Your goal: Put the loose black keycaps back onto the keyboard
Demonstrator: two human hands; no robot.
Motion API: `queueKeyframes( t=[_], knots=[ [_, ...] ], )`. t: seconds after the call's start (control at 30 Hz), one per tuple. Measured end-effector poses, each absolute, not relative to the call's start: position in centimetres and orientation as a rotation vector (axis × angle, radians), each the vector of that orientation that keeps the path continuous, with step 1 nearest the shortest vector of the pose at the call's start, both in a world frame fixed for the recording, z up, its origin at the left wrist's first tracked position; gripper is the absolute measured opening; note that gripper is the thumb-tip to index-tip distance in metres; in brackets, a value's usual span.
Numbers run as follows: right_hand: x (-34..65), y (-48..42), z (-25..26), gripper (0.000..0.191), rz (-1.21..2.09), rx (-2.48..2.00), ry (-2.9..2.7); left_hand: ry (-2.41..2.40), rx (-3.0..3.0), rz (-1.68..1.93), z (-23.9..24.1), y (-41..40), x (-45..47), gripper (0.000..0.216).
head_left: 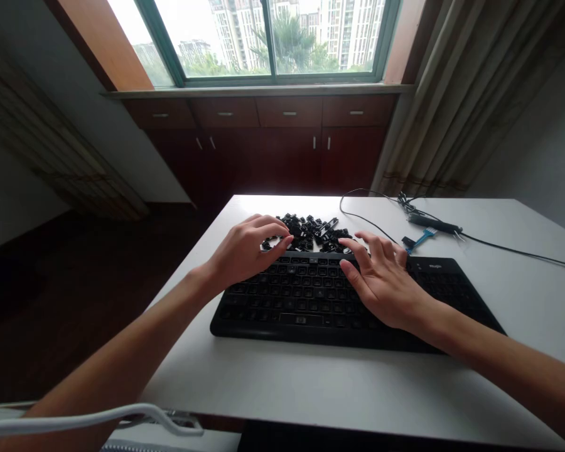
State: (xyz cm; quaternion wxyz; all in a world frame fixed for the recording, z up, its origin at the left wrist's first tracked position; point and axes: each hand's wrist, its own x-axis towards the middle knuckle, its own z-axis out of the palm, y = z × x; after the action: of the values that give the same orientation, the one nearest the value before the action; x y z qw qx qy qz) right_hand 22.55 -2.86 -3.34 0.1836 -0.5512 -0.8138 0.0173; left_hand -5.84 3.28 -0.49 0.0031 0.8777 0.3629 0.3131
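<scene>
A black keyboard (pixel 320 301) with its keycaps off lies on the white table (pixel 311 389). Behind its far edge sits a pile of loose black keycaps (pixel 313 231). My left hand (pixel 247 251) rests on the keyboard's upper left, fingers curled with the tips reaching into the edge of the pile; whether they hold a keycap is hidden. My right hand (pixel 381 276) lies on the keyboard's middle right, fingers bent and slightly apart, tips at the top row beside the pile, with nothing seen in them.
A blue keycap puller (pixel 421 238) and a black pen-like tool (pixel 433 223) lie behind the keyboard's right end, with a black cable (pixel 508 248) running right. Dark wooden cabinets (pixel 273 138) stand under the window. A white cord (pixel 98 417) crosses the near left.
</scene>
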Motion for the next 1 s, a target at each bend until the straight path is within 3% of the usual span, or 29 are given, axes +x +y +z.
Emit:
queueKeyframes(
  t=[0.67,0.9,1.0],
  knots=[
    [22.7,-3.6,-3.1,0.037,-0.061,-1.447,-2.318,1.429,2.552,0.900,-2.5,3.7,-7.9,0.025],
    [22.2,3.0,-0.6,0.029,-0.063,-1.344,-2.442,1.510,2.372,0.961,-2.6,3.7,-8.7,0.032],
    [22.4,7.0,-0.1,0.035,-0.185,-1.336,-2.560,1.516,2.340,0.997,-3.0,3.8,-9.2,0.032]
  ],
)
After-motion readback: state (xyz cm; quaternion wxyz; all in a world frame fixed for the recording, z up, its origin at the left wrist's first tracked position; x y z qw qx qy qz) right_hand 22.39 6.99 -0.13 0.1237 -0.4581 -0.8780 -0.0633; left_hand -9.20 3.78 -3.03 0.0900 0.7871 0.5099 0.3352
